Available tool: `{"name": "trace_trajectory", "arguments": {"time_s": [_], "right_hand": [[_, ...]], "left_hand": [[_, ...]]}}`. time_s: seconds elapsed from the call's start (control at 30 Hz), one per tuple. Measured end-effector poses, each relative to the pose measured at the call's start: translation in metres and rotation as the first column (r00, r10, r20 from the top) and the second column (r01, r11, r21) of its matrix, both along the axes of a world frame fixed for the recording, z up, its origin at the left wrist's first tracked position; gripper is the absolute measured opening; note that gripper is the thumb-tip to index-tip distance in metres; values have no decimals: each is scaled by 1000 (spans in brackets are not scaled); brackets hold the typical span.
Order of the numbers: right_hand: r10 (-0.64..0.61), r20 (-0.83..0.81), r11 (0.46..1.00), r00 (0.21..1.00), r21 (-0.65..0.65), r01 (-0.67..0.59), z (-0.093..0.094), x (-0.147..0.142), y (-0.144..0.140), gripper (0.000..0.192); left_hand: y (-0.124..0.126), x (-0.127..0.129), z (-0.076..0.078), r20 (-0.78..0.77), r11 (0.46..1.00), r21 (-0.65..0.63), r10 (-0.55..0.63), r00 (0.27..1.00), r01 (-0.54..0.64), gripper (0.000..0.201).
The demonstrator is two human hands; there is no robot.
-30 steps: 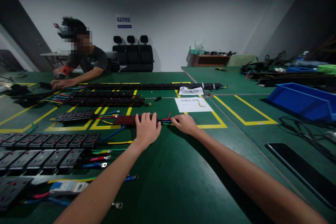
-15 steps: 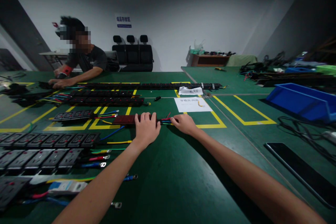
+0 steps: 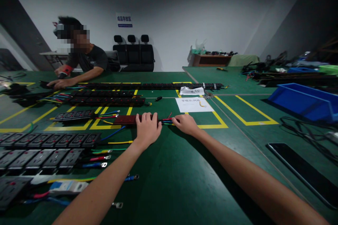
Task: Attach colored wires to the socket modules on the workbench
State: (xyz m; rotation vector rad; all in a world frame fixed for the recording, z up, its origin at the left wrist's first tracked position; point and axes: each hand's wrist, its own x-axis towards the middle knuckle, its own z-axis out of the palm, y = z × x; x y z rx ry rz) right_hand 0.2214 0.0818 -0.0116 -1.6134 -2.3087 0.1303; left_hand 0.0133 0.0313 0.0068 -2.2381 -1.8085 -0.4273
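My left hand lies over the right end of a dark red module strip, its fingers curled over the far edge and holding it against the table. Out of that end runs a bundle of coloured wires. My right hand is closed on these wires, thumb and forefinger pinched together; the wire tips are hidden in it. Left of the strip lies a black socket module with wires ending in ring terminals. Nearer me are rows of black socket modules with loose coloured wires.
A co-worker sits across the green table, holding a red and black tool. Long black socket strips lie beyond my hands. Paper labels, a blue bin, black cables and a phone are to the right.
My hands stay in nearly the same place on the strip and wires. The co-worker's head and hands have shifted slightly left.
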Motion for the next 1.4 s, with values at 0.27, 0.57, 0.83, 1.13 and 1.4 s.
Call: {"name": "trace_trajectory", "arguments": {"time_s": [0.27, 0.57, 0.83, 1.13, 1.4], "right_hand": [[-5, 34, 1000, 999, -14, 5, 2, -1, -2, 48], [13, 29, 1000, 999, -19, -12, 4, -1, -1, 48], [-35, 15, 999, 999, -2, 35, 4, -4, -4, 46], [-60, -24, 996, 998, 58, 62, 1, -3, -2, 23], [15, -152, 1000, 988, 24, -12, -3, 0, 5, 21]], "left_hand": [[1, 0, -3, -1, 1000, 29, 2, 1000, -2, 46], [1, -1, -4, 14, 1000, 22, -5, 1000, 4, 47], [2, -1, -6, 18, 999, 38, -10, 1000, 9, 47], [1, -1, -5, 20, 1000, 22, -6, 1000, 6, 48], [1, 0, -4, 4, 1000, 27, 4, 1000, -4, 47]]}}
